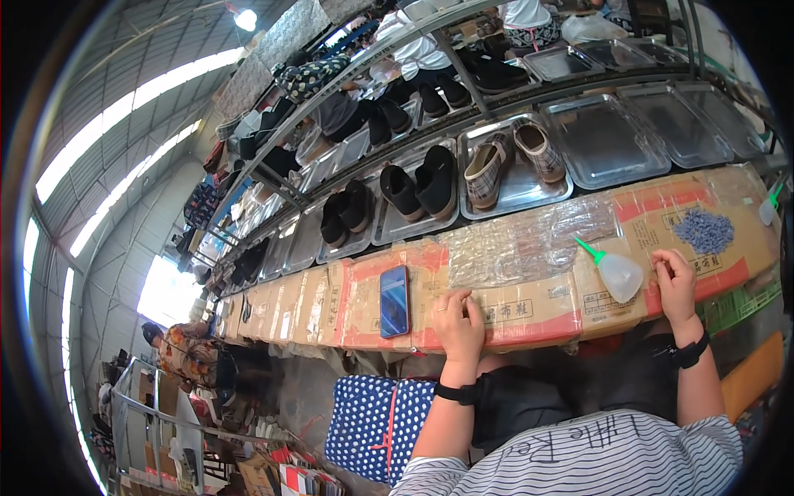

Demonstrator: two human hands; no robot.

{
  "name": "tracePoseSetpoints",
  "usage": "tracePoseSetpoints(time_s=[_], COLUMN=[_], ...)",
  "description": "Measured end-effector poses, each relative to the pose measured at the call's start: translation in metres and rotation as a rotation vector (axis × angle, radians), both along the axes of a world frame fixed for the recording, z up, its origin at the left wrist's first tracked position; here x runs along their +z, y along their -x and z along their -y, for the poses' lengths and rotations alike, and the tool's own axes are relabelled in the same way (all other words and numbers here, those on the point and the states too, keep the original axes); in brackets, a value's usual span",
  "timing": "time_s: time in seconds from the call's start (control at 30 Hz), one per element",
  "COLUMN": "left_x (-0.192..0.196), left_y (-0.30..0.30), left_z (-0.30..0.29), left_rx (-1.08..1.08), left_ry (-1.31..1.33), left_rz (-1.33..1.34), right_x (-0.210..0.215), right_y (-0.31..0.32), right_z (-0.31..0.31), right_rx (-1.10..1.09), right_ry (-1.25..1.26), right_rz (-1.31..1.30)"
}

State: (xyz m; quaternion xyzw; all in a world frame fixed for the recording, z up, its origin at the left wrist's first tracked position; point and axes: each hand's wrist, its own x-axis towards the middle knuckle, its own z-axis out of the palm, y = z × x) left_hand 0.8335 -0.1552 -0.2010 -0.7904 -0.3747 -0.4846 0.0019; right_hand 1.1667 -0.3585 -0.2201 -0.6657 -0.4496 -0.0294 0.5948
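Note:
My left hand [460,324] rests on the front edge of a cardboard-covered bench [529,318], its fingers loosely curled with nothing showing in them. A dark smartphone [395,302] with a red edge lies just left of it. My right hand [675,287] is on the bench too, fingers bent in and no object visible in them. Beside it, on its left, lies a translucent squeeze bottle [620,277] with a green nozzle. A heap of small blue-grey pieces [704,231] sits beyond the right hand; their kind is too small to tell.
Behind the bench, a rack holds metal trays [604,142]. Plaid shoes [490,169] stand in one, black shoes [436,183] in others to the left. A polka-dot cloth [357,426] is below the bench, left of my legs. Another person [194,355] stands far left.

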Motion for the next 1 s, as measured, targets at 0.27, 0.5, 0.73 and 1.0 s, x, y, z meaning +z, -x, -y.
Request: tracePoseSetpoints(time_s=[0.27,0.5,0.73,1.0], left_x=[-0.002,-0.005,0.005,0.008], left_y=[-0.007,-0.013,-0.021,-0.029], left_z=[0.003,0.005,0.020,0.035], left_rx=[0.008,-0.017,-0.080,-0.199], left_ry=[0.011,0.029,-0.009,0.002], left_rz=[-0.012,-0.027,-0.051,-0.050], right_x=[-0.013,-0.008,-0.005,-0.004], right_y=[-0.017,-0.020,-0.028,-0.044], right_z=[0.001,0.003,0.011,0.020], right_rx=[0.082,0.088,0.003,-0.011], right_ry=[0.001,0.012,0.060,0.105], right_rz=[-0.408,-0.402,-0.237,-0.160])
